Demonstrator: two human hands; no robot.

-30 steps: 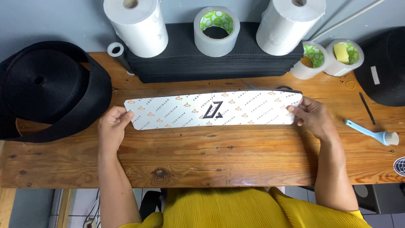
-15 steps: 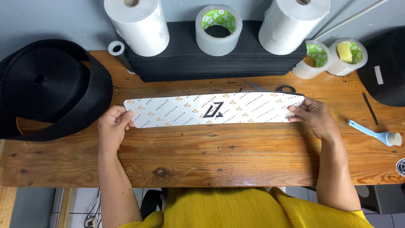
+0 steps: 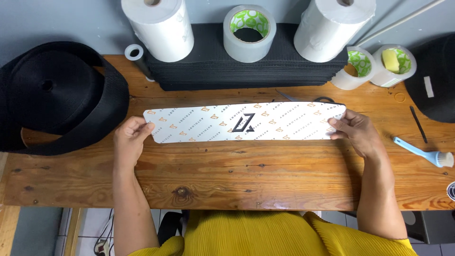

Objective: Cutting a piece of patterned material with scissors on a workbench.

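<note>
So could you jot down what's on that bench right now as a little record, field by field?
Surface: wooden table
Held thing: long white printed panel, lying flat along the table
Left hand: grips the panel's left end
Right hand: grips the panel's right end
Behind the panel: stack of black sheets, carrying two white paper rolls and a tape roll
Far left: big black webbing roll
Far right: small blue brush
Partly hidden: scissors behind the panel's upper edge
</note>
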